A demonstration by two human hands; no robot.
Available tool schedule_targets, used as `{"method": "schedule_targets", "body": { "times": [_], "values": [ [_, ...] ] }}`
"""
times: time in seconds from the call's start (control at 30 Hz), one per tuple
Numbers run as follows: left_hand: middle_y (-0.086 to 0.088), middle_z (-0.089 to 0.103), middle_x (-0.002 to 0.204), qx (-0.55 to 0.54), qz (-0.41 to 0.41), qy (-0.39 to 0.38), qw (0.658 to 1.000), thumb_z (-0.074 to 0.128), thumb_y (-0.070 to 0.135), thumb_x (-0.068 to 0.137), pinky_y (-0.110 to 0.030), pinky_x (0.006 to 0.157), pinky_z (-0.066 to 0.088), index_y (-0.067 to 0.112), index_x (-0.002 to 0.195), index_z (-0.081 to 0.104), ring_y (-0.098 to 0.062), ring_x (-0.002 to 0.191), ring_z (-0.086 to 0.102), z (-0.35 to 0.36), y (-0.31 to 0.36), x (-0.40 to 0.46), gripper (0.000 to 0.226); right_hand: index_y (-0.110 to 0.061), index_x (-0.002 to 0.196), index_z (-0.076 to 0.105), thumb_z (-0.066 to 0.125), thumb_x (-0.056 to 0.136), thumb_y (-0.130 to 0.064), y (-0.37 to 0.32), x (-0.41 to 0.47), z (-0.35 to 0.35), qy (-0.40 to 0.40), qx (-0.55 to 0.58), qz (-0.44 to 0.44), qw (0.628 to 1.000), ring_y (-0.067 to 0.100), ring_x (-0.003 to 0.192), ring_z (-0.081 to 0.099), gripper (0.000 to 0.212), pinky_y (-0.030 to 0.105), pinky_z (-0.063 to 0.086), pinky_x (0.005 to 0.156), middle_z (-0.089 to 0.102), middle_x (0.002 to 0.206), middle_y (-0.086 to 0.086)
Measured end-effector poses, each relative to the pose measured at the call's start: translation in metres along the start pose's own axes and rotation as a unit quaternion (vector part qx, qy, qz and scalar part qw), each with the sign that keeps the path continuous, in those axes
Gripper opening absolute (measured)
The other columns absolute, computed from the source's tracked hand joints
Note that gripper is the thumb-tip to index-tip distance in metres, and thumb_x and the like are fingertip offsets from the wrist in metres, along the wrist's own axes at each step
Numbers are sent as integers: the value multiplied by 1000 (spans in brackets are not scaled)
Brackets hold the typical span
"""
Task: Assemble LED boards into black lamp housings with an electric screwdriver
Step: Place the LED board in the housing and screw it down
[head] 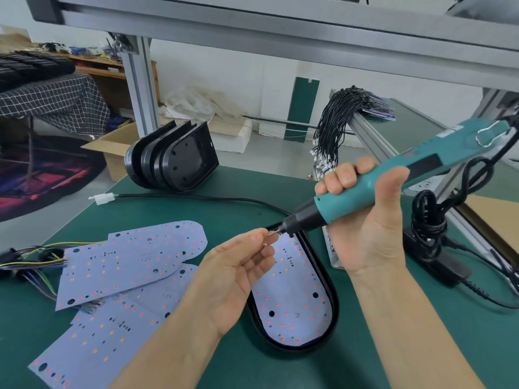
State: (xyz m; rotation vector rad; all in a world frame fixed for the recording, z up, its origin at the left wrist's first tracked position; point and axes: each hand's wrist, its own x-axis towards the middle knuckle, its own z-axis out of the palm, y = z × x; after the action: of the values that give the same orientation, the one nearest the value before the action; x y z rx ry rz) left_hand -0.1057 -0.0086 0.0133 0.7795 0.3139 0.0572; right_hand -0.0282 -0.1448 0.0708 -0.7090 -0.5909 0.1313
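I can read "12V" printed on the top loose LED board near the mat's left edge, and again, fainter, on the board under it. Lettering on the white box behind my right hand is too blurred to read.

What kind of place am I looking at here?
Probably a small lamp assembly workshop: an electric screwdriver in the right hand, loose LED boards on a green bench mat, and stacked black housings behind.
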Motion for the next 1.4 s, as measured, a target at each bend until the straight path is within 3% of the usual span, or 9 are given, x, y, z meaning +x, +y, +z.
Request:
{"method": "schedule_targets", "body": {
  "times": [0.3, 0.43, 0.53, 0.77, 0.9, 1.03, 1.1, 1.2, 1.4],
  "values": [
    [-16, 71, 78, -139, -83, 127, 979, 53, 1, 90, -18, 52, 50, -4, 86, 65, -15, 55, 55, 2, 6, 7, 14, -20, 79, 45, 87, 41, -61, 2, -1, 1, 27, 7, 13, 1000, 11, 60, 46, 70, 25, 43, 69, 49, 67, -7],
    [-11, 54, 84, -128, -63, 171, 975, 40, -5, 93, -24, 67, 39, 2, 86, 54, -17, 69, 50, -1, 25, 11, 17, -20, 78, 46, 87, 43, -61, 1, -3, -2, 38, 3, 19, 999, 11, 59, 47, 68, 25, 45, 68, 49, 66, -6],
    [-17, 57, 101, -102, -55, 130, 985, 19, -19, 87, -38, 90, 43, -2, 94, 54, -28, 91, 58, 1, 32, 10, 40, -20, 78, 46, 87, 44, -60, 1, -2, -1, 38, 11, 24, 999, 11, 58, 47, 66, 24, 45, 68, 48, 66, -7],
    [-22, 72, 103, -13, -58, -3, 998, 42, -14, 90, -29, 68, 60, -7, 107, 60, -27, 89, 73, -9, 24, 6, 26, -21, 76, 47, 87, 45, -60, -4, -2, 1, 36, 10, 22, 999, 11, 57, 47, 64, 23, 46, 67, 48, 64, -7],
    [-14, 75, 88, 90, -38, 25, 995, 53, -1, 92, -19, 49, 54, -3, 102, 61, -14, 62, 71, -10, 19, 6, 13, -21, 76, 47, 86, 45, -60, -5, -1, 2, 35, 10, 18, 999, 11, 57, 47, 64, 23, 46, 67, 48, 64, -7],
    [2, 54, 50, 193, -35, 53, 979, 67, 26, 76, -15, 31, 30, 7, 85, 63, -7, 33, 36, -10, 11, 7, 22, -21, 75, 47, 86, 45, -60, -4, -1, 0, 37, 14, 19, 999, 11, 56, 47, 63, 23, 46, 66, 48, 64, -7],
    [5, 41, 47, 153, -55, 47, 986, 68, 31, 67, -14, 31, 26, 7, 81, 65, -6, 34, 30, -9, 10, 6, 28, -21, 74, 48, 86, 46, -60, -4, -1, -1, 39, 14, 20, 999, 11, 56, 47, 62, 23, 46, 66, 48, 64, -7],
    [1, 50, 54, 40, -104, 39, 993, 71, 23, 64, -14, 35, 37, 6, 69, 75, -7, 40, 43, -9, 11, 5, 18, -21, 75, 47, 87, 46, -60, -4, -2, -2, 44, 12, 20, 999, 11, 56, 46, 63, 23, 46, 66, 47, 64, -7],
    [-6, 64, 71, 13, -80, -33, 996, 59, -1, 69, -17, 48, 50, 1, 87, 78, -11, 51, 56, -13, 11, 1, 26, -21, 75, 46, 87, 45, -60, -7, -1, -1, 47, 18, 12, 999, 11, 56, 46, 64, 24, 44, 66, 47, 63, -7]
  ]
}}
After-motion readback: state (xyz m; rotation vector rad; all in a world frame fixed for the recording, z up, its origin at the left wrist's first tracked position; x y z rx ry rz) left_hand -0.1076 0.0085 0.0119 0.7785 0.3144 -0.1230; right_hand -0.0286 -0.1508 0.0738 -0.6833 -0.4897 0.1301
